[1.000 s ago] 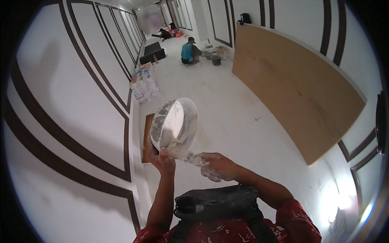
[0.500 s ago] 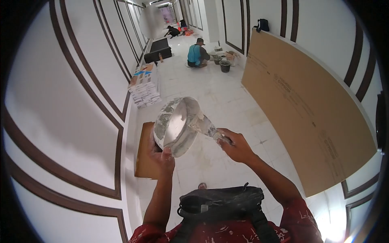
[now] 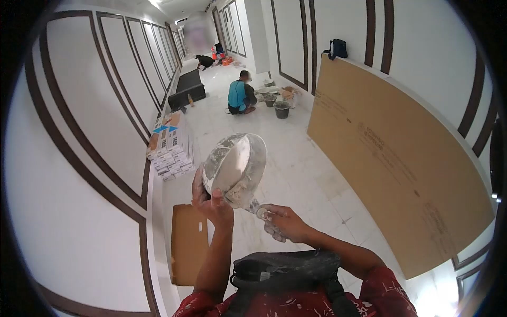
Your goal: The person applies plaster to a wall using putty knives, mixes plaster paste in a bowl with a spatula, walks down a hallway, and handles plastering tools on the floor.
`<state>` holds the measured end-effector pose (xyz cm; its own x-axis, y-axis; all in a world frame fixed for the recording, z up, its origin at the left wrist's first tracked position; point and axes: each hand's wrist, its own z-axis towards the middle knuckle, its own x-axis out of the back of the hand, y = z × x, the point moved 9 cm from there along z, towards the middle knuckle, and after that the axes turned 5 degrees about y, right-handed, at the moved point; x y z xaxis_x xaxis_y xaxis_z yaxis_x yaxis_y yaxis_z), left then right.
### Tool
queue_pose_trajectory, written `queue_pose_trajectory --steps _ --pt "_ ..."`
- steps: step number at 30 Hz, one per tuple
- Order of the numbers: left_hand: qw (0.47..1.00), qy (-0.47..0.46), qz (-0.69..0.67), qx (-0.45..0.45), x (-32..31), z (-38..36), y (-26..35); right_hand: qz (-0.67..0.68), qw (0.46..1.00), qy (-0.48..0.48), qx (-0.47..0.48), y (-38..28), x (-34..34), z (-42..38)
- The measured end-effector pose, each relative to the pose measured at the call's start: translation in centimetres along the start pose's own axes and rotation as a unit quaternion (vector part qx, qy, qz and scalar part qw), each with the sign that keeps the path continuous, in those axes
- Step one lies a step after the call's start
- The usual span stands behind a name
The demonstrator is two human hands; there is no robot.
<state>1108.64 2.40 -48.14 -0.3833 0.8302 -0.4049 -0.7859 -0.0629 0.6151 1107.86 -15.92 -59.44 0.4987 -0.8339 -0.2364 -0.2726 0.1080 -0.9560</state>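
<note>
My left hand [image 3: 215, 207] grips a plaster-smeared bowl [image 3: 257, 153] from its left and lower side, with the thumb over the rim. The bowl is tilted, its opening turned to the right, and pale wet plaster [image 3: 238, 188] lies inside near the lower rim. In my right hand [image 3: 287, 224] is a putty knife [image 3: 255, 205], held by its handle with the fingers wrapped round it. Its blade reaches up into the bowl's lower edge, where plaster partly hides it. A black bag [image 3: 288, 267] hangs across my front.
A large brown board [image 3: 396, 174] leans along the right wall. Stacked boxes [image 3: 171, 145] stand at left, near a cardboard piece [image 3: 190, 243] on the floor. Farther off, a person [image 3: 240, 95] in blue squats beside buckets [image 3: 282, 110]; another person [image 3: 205, 62] crouches beyond.
My right hand and the putty knife have moved down and left, from the bowl's right side to its lower rim. The view has tilted up and swung slightly right.
</note>
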Motion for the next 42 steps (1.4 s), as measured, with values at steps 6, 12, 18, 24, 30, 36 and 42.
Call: queue_pose_trajectory --steps 6,12,18,24,30,36,42 --pt "1.0 0.012 -0.003 -0.024 -6.2 6.1 -9.9 0.125 0.992 -0.006 -0.01 -4.9 7.7 8.0" --pt "0.999 0.005 0.05 -0.019 -13.4 10.2 -19.5 -0.299 0.888 0.224 0.269 -14.9 24.8 18.1" --pt "0.997 0.006 0.08 0.015 -21.8 14.4 -28.1 -0.576 0.746 0.19 0.275 -23.7 31.8 29.3" --pt "0.996 0.047 0.069 0.021 -24.6 20.1 -38.0 -0.492 0.85 0.113 0.154 -21.2 36.4 39.9" --pt "0.995 0.036 0.089 0.013 -26.5 27.1 -49.1 -0.268 0.957 0.025 0.11 -18.9 38.8 52.7" --pt "0.997 -0.032 0.067 -0.001 -29.2 37.8 -60.6 0.053 0.99 -0.092 -0.091 -19.5 41.1 64.6" --pt "0.995 -0.049 0.057 0.058 -32.7 45.3 -69.5 -0.066 0.987 0.114 0.096 -26.3 52.2 72.1"
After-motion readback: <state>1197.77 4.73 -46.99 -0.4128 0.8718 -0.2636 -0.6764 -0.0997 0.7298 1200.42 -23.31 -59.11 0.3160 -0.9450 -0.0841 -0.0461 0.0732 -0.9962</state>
